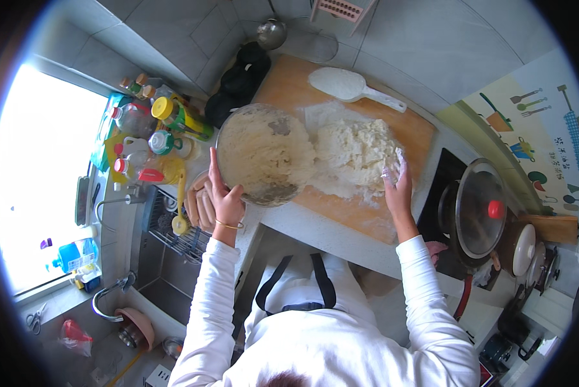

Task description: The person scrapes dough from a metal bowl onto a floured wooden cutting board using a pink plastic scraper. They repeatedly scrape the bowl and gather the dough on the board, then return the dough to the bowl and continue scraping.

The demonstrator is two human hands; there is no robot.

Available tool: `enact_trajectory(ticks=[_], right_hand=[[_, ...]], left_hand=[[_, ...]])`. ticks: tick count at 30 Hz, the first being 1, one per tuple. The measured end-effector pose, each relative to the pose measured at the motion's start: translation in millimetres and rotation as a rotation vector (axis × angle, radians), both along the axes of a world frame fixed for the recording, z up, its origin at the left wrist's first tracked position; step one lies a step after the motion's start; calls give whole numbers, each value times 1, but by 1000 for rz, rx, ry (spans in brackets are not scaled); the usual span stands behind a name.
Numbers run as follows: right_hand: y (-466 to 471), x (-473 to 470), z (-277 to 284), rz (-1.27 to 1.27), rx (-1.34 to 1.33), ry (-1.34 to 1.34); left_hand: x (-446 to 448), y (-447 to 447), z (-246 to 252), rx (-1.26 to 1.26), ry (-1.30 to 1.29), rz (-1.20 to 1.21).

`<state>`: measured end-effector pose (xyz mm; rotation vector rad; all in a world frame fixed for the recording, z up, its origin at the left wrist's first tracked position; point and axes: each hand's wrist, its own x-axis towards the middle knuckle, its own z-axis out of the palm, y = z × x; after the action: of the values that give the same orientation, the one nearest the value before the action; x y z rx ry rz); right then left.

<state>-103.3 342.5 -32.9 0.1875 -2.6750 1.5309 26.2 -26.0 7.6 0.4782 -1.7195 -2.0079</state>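
Note:
My left hand [227, 205] grips the left rim of a metal mixing bowl [272, 194], thumb towards the front edge. The bowl is tilted, its opening facing up and to the right, and a pale floury layer coats most of its inside. Beside it, a crumbly, shaggy heap of dough [355, 150] lies on a floured wooden board [345, 213]. At the heap's right edge is my right hand [398, 188], fingers apart, fingertips coated with flour and touching the dough. A white scoop [385, 98] holding flour rests at the board's back edge.
Bottles and jars [173, 118] crowd the counter at left, near sausage-like brown items [198, 208]. A sink [161, 295] with a drying rack [183, 242] is below them. A glass-lidded pan [480, 213] stands on the cooktop at right. Tiled walls border the back.

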Motion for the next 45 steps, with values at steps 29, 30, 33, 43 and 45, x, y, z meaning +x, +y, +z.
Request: enact_trajectory(ticks=[29,30,33,43,45], right_hand=[[-184,30,-4,1580,745,402],[-184,29,-4,1577,752,446],[-186,28,-1,1584,790,454],[-189,-14,3,945,940,306],[-190,-13,-1,868,937,255]], left_hand=[[-25,-36,20,-663,-239,-200],[-24,-39,20,-699,-245,-206],[-21,-43,21,-532,-229,-268],[-7,-25,4,-323,-151,-143],[-6,-22,3,-320,-119,-97]])
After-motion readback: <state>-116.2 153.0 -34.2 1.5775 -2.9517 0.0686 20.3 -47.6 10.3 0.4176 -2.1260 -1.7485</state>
